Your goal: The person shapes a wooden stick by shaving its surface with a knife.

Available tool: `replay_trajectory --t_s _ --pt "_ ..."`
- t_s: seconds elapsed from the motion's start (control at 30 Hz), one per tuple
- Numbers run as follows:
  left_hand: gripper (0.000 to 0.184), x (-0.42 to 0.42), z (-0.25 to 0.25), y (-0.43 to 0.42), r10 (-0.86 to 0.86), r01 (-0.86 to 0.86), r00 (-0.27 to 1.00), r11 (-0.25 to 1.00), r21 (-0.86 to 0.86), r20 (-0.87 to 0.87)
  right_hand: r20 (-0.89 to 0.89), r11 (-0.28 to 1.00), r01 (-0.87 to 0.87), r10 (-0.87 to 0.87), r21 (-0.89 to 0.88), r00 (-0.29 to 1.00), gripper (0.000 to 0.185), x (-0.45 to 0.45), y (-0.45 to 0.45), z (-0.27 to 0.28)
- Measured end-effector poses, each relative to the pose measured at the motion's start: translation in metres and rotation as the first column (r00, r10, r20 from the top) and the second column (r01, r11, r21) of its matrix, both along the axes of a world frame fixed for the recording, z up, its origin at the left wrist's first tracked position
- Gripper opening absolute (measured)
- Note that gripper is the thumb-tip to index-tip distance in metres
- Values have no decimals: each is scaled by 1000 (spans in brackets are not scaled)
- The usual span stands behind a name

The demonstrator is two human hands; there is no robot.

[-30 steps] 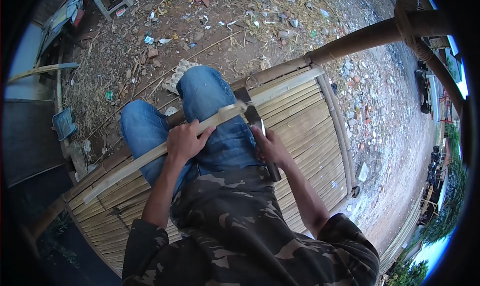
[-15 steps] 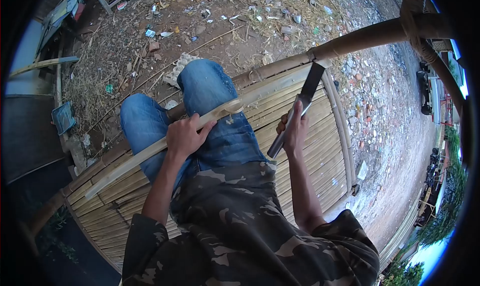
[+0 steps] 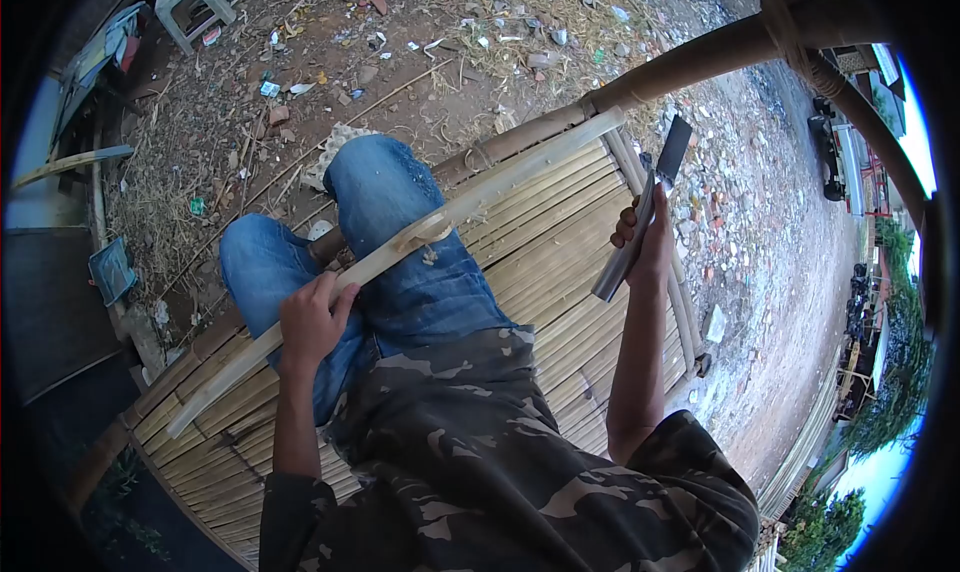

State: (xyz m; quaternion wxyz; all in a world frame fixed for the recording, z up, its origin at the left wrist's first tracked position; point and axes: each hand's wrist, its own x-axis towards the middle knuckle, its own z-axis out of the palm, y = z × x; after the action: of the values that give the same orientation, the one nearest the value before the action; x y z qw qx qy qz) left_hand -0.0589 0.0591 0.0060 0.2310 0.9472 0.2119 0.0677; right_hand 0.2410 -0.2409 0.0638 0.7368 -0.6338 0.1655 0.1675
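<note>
A long pale bamboo strip (image 3: 480, 196) lies slantwise across my jeans-clad thighs, its far end over the slatted bamboo bench. My left hand (image 3: 315, 322) is closed around the strip at the near thigh, thumb on top. Near the strip's middle, a curled shaving (image 3: 432, 230) clings to it, with small crumbs on my jeans below. On the right, my right hand (image 3: 648, 237) grips the shiny tube-like handle of a knife (image 3: 676, 150). Its dark, square-ended blade points up and away, held apart from the strip beyond the bench's right side.
I sit on a slatted bamboo bench (image 3: 560, 262) with a thick bamboo pole rail (image 3: 700, 70) along its far side. Littered ground (image 3: 400, 82) spreads beyond. A plastic stool (image 3: 195, 7) stands at upper left; a blue container (image 3: 112, 270) is at left.
My right hand has swung right with the knife, taking the blade away from the strip's far end. My left hand has shifted down the strip toward its near end. The view has shifted slightly.
</note>
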Motion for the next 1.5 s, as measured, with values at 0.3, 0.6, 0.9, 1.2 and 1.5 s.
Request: replay_trajectory --t_s 0.3,0.6,0.9,1.2,1.5 --pt "41 52 -9 -11 -101 101 995 994 -38 1 286 980 176 -194 88 938 45 -19 20 15" --pt "45 49 -16 -9 -89 88 996 996 -17 -20 2 937 -345 346 -53 938 48 -51 43 -31" --pt "46 49 -16 -10 -83 82 996 997 -13 -14 34 955 -297 296 14 955 46 -58 43 -31" --pt "48 50 -14 -13 -61 61 998 998 -20 -29 65 959 -283 281 13 957 44 -69 53 -37" --pt "50 51 -14 -13 -55 54 998 998 -32 -30 64 914 -377 390 -152 919 47 -68 42 -45"
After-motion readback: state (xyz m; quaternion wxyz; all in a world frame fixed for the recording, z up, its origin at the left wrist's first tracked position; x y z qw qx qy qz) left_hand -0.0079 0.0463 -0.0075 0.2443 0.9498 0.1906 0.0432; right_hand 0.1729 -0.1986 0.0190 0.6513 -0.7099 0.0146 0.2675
